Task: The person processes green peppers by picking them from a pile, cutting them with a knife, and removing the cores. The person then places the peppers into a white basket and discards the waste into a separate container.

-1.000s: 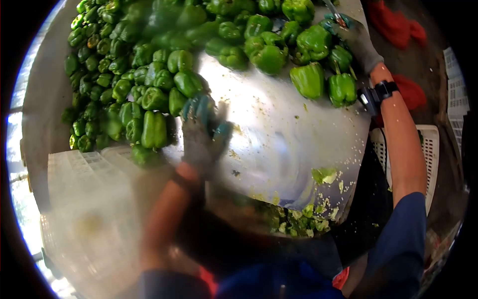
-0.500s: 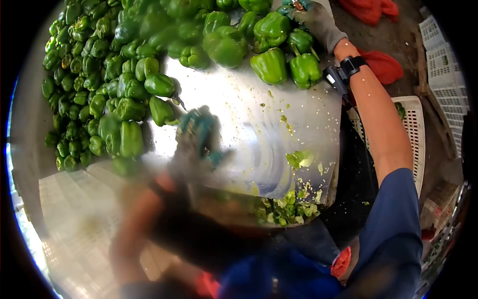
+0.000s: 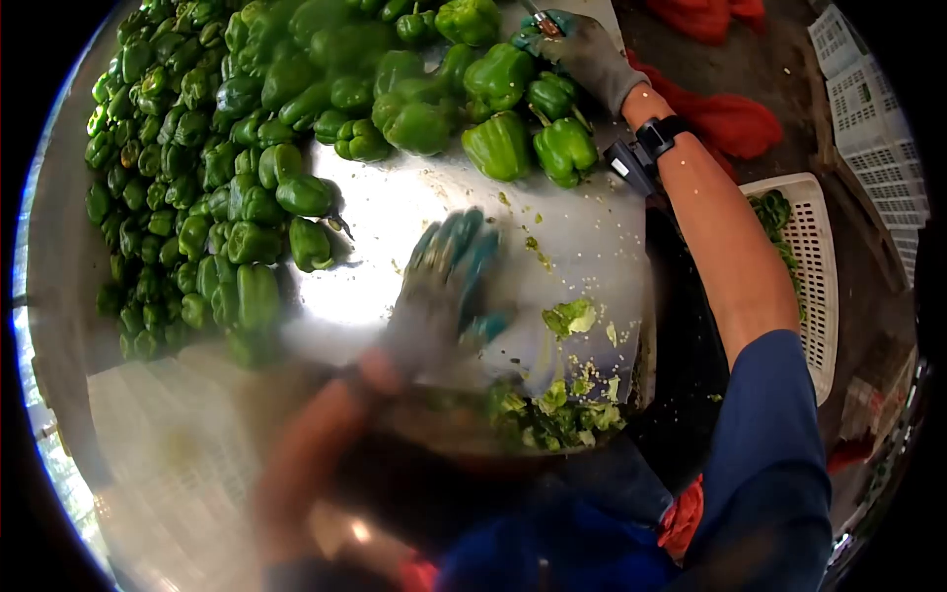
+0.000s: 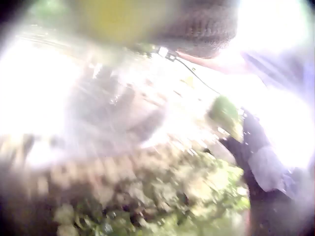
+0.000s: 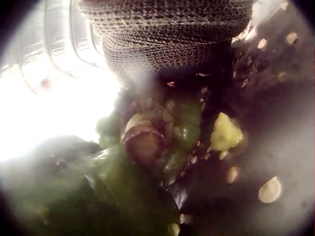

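My left hand, in a grey glove with teal fingertips, is over the shiny metal table with its fingers straight and nothing in them. Up at the table's far right edge, my gloved right hand grips a knife, whose blade points away. Green bell peppers lie just below that hand. A large heap of bell peppers covers the table's left side. In the right wrist view, the knit glove is above a pepper's cut-looking stem end. The left wrist view is badly blurred.
Pepper scraps and seeds are scattered at the near right of the table, with more scraps below its near edge. A white perforated basket stands at right. White crates and red cloth-like bags are beyond.
My left hand has moved right, away from the pepper heap, across the bare metal. The head view has shifted, while my right hand still holds the knife near the far right edge.
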